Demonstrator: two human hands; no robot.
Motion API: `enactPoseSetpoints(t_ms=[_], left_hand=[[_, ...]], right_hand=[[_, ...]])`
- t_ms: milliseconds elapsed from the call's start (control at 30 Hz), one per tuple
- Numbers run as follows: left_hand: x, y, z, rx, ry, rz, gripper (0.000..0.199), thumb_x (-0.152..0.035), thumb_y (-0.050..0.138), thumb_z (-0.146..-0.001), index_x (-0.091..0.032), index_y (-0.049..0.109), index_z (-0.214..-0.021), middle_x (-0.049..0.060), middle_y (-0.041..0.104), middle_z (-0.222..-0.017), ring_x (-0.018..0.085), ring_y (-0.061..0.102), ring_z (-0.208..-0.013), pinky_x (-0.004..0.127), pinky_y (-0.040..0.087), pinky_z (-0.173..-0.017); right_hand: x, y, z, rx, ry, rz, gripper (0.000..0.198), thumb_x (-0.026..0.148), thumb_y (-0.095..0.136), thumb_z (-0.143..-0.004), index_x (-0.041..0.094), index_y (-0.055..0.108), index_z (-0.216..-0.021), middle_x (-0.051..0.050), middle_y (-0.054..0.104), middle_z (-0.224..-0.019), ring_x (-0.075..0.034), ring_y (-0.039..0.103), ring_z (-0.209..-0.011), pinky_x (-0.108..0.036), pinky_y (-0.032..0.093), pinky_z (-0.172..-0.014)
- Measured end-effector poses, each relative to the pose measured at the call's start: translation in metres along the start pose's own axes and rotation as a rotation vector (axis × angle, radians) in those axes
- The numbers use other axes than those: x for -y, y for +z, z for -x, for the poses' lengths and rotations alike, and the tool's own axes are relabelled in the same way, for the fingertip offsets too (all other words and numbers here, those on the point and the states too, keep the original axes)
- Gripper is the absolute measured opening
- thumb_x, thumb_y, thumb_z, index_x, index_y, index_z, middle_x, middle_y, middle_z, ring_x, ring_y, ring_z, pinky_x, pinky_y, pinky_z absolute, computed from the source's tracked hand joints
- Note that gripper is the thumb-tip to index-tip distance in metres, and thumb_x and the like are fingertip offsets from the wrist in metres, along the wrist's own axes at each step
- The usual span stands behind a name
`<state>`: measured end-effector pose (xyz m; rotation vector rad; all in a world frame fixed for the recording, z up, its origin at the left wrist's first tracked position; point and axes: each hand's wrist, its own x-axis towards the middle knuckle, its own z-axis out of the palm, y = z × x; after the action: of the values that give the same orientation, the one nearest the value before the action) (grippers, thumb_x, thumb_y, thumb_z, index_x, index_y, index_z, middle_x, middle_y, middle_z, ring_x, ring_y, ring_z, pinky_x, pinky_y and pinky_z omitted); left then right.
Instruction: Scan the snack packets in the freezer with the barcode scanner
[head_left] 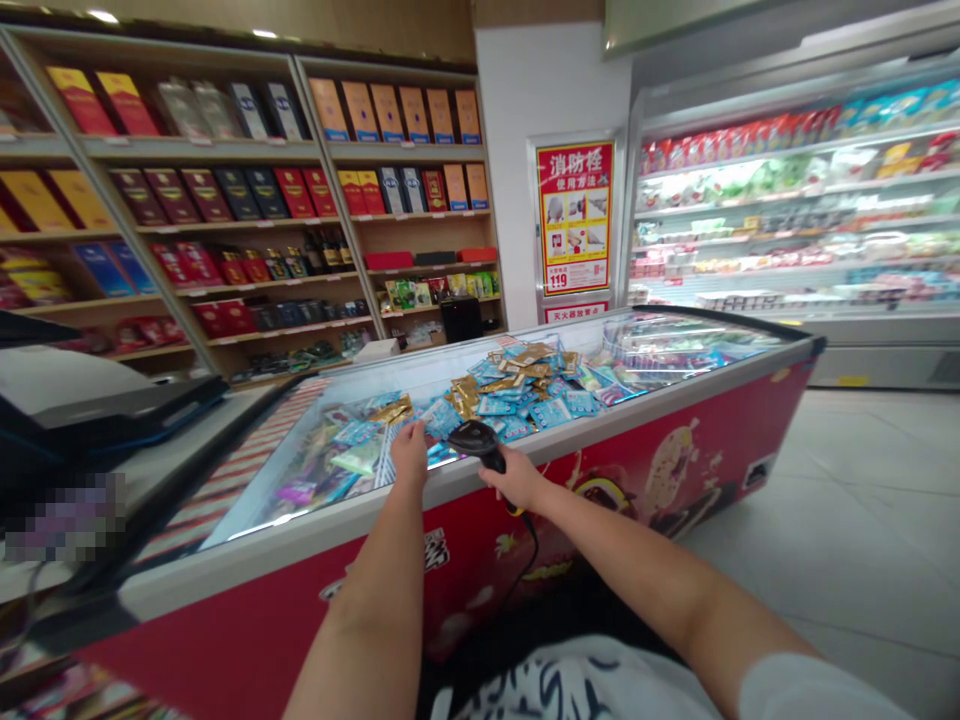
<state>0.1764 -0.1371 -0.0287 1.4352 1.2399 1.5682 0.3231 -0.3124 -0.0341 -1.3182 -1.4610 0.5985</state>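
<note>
A red freezer (645,410) holds a heap of blue and gold packets (517,385). Over its near rim, the right hand (519,478) wraps a glossy black scanner (474,437); just left, the left hand (410,455) pinches a flat, light-blue packet (440,418), its print seemingly pale, too blurred to read.

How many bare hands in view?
2: the left hand at a blue packet above the freezer; the right hand gripping the black scanner by its handle.
</note>
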Motion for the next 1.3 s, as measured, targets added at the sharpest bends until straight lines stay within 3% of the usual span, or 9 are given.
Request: enactPoseSetpoints(t_ms=[300,733,867,1067,1167,1233,1300], left_hand=[[-0.003,-0.002,0.003,0.035,-0.103,0.24,0.026,-0.037,0.054,-0.069,-0.015,0.061,-0.081,-0.001,0.058,-0.06,0.013,0.06,-0.055,0.029,0.055,-0.059],[-0.008,-0.002,0.006,0.037,-0.09,0.203,0.024,-0.034,0.052,-0.072,-0.014,0.061,-0.082,-0.001,0.058,-0.062,0.012,0.059,-0.054,0.027,0.053,-0.057],[-0.007,-0.007,0.009,0.05,-0.045,0.106,0.023,-0.036,0.049,-0.075,-0.016,0.06,-0.078,-0.003,0.053,-0.055,0.013,0.057,-0.048,0.027,0.05,-0.053],[-0.019,-0.004,-0.004,0.051,0.123,-0.202,0.028,-0.04,0.044,-0.08,-0.018,0.06,-0.074,-0.001,0.058,-0.056,0.016,0.061,-0.05,0.026,0.045,-0.054],[-0.036,0.014,-0.024,0.09,0.111,-0.189,0.023,-0.033,0.048,-0.079,-0.017,0.06,-0.091,0.003,0.066,-0.072,0.016,0.065,-0.058,0.025,0.046,-0.056],[-0.05,0.027,-0.04,0.076,0.104,-0.201,0.031,-0.028,0.05,-0.078,-0.016,0.055,-0.106,0.005,0.068,-0.082,0.015,0.067,-0.062,0.024,0.046,-0.056],[-0.061,0.038,-0.055,0.047,0.125,-0.337,0.037,-0.026,0.049,-0.079,-0.015,0.05,-0.115,0.006,0.069,-0.084,0.015,0.068,-0.064,0.023,0.046,-0.057]], right_hand=[[0.017,0.007,0.0,-0.064,-0.04,0.089,0.019,0.031,0.06,-0.073,0.021,0.06,-0.089,0.002,0.056,-0.052,-0.016,0.055,-0.049,-0.025,0.04,-0.051],[0.011,0.008,-0.002,-0.002,-0.028,0.159,0.025,0.033,0.058,-0.077,0.019,0.057,-0.097,0.002,0.058,-0.057,-0.015,0.056,-0.052,-0.025,0.042,-0.056],[0.001,-0.001,-0.016,0.021,-0.015,0.035,0.024,0.033,0.057,-0.077,0.018,0.056,-0.096,0.004,0.055,-0.054,-0.014,0.054,-0.047,-0.025,0.041,-0.052],[-0.017,-0.027,-0.052,-0.086,-0.035,-0.234,0.018,0.034,0.058,-0.073,0.017,0.054,-0.081,0.004,0.055,-0.054,-0.012,0.052,-0.049,-0.025,0.043,-0.053],[-0.023,-0.037,-0.066,-0.087,0.032,-0.46,0.022,0.037,0.059,-0.072,0.018,0.052,-0.08,0.004,0.054,-0.053,-0.011,0.05,-0.044,-0.025,0.042,-0.047],[-0.027,-0.041,-0.07,-0.092,0.07,-0.561,0.024,0.039,0.059,-0.072,0.018,0.051,-0.079,0.004,0.054,-0.053,-0.011,0.049,-0.043,-0.024,0.04,-0.045],[-0.031,-0.043,-0.071,-0.088,0.096,-0.608,0.026,0.041,0.06,-0.072,0.017,0.052,-0.08,0.003,0.055,-0.054,-0.011,0.049,-0.043,-0.024,0.04,-0.045]])
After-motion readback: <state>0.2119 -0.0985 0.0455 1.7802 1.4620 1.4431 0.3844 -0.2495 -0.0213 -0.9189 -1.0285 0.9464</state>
